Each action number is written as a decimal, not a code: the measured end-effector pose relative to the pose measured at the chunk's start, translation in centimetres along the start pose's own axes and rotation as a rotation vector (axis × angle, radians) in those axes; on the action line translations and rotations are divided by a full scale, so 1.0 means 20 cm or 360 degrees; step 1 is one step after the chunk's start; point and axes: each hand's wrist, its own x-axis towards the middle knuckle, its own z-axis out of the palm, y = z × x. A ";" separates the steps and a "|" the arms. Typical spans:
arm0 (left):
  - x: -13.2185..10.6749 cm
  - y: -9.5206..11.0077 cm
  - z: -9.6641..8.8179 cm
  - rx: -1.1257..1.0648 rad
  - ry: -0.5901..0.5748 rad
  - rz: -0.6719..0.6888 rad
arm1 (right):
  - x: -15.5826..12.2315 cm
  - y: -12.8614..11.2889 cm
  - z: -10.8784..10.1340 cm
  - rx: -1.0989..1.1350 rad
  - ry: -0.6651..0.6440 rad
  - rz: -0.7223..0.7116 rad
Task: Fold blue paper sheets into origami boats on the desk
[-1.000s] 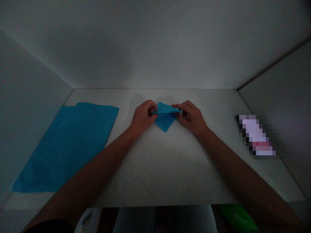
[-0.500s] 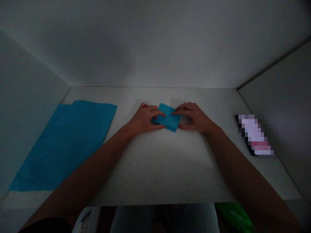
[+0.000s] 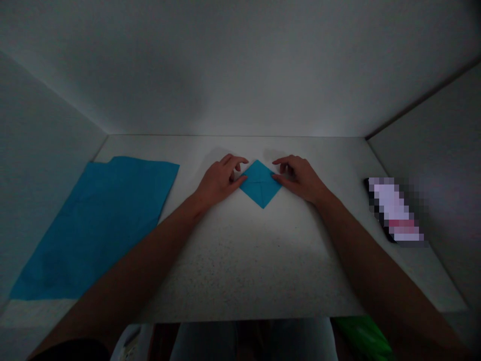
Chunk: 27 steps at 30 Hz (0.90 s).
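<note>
A small folded square of blue paper (image 3: 260,188) lies flat on the white table, turned like a diamond, with crease lines crossing its face. My left hand (image 3: 223,175) rests at its left corner, the thumb touching the paper and the index finger lifted away from it. On the opposite side, my right hand (image 3: 296,176) has its thumb on the right corner, its index finger raised and apart. Neither hand grips the paper; both have a gap between thumb and forefinger.
A large blue paper sheet (image 3: 108,225) covers the left part of the white table (image 3: 248,265), partly beneath my left forearm. A phone (image 3: 394,209) with a blurred-out screen lies at the right. Walls enclose the back and sides. Something green (image 3: 364,336) sits below the front edge.
Both hands have loosened their pinch on the folded paper and opened their fingers. The paper has turned into a diamond position and now lies flat.
</note>
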 end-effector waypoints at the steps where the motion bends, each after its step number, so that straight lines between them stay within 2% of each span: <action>1: 0.00 0.00 0.00 0.0054 0.0008 0.0041 | 0.00 0.00 0.01 -0.0076 0.0036 0.0010; 7: 0.00 -0.01 0.02 0.0288 -0.0029 0.0163 | -0.02 0.01 0.03 -0.0276 0.0160 0.0121; 13: -0.02 0.00 0.01 0.0314 -0.0065 0.0161 | -0.02 -0.01 0.02 -0.0243 0.0079 0.0101; 18: -0.03 0.02 0.01 0.0330 -0.0050 0.0165 | -0.01 -0.03 0.00 0.0142 0.0052 0.0056; 23: -0.02 0.02 0.02 0.0328 -0.0030 0.0119 | -0.01 -0.06 0.01 0.0491 0.0250 0.0303; 27: -0.02 0.03 0.01 0.0263 -0.0020 0.0090 | 0.00 -0.07 0.04 0.0730 0.0361 0.0307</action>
